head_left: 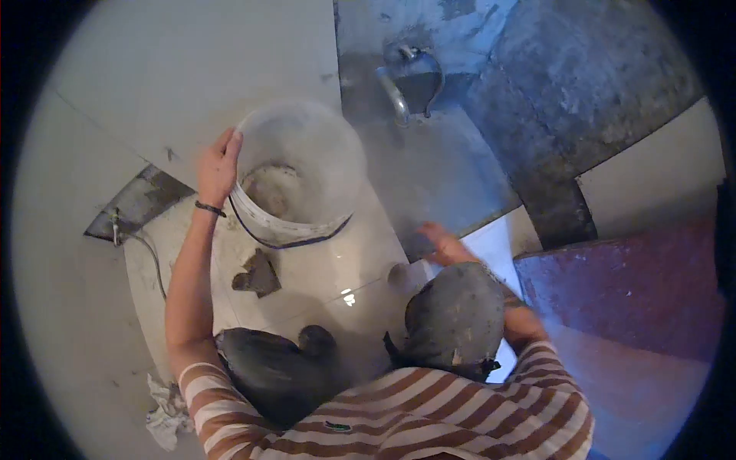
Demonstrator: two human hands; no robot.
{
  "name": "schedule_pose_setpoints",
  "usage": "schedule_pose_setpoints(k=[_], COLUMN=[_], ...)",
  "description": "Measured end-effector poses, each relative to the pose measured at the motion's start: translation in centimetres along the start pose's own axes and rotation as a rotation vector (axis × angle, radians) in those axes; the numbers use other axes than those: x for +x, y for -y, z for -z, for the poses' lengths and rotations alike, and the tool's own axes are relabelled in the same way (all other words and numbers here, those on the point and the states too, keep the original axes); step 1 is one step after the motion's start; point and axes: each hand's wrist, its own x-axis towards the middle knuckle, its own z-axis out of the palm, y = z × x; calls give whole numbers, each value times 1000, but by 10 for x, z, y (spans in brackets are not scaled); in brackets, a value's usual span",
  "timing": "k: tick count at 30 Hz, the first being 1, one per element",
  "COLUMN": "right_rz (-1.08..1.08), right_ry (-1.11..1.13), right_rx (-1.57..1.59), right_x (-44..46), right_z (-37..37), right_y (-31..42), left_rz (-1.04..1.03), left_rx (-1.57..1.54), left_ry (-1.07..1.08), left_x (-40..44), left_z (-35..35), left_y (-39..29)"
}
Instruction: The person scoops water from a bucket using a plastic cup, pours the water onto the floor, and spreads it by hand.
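Note:
My left hand [218, 169] is closed on the left rim of a white plastic bucket [337, 165], thumb over the edge. The bucket tilts so that its inside shows, with brownish residue at the bottom; its dark handle [280, 244] hangs along the near side. My right hand [447, 245], slightly blurred, is beyond my right knee with its fingers apart. Just below its fingers is a small whitish cup-like thing [406, 276]; whether they touch I cannot tell. A grey-brown rag or flat lump [259, 274] lies on the tiles nearer me than the bucket.
A metal tap [395, 96] projects over a grey ledge [437, 169] ahead to the right. At left, a small valve with a hose [116, 228] sits in an untiled wall patch. Crumpled paper [167, 414] lies low left. A reddish slab [613, 295] stands at right.

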Motion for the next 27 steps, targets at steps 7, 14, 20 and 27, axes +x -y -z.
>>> schedule_pose_setpoints(k=[7, 14, 20, 27], right_rz=[-398, -724, -389, 1103], right_ry=[351, -285, -435, 232], right_rx=[-166, 856, 3, -139], right_x=[50, -115, -94, 92], right_z=[183, 93, 144, 147], right_y=[187, 140, 232, 496], left_rz=[-37, 44, -6, -58], left_rx=[-35, -123, -136, -99], left_ry=[11, 57, 57, 34], left_x=[1, -2, 7, 1], left_z=[5, -2, 5, -1], left_y=[-4, 14, -7, -10])
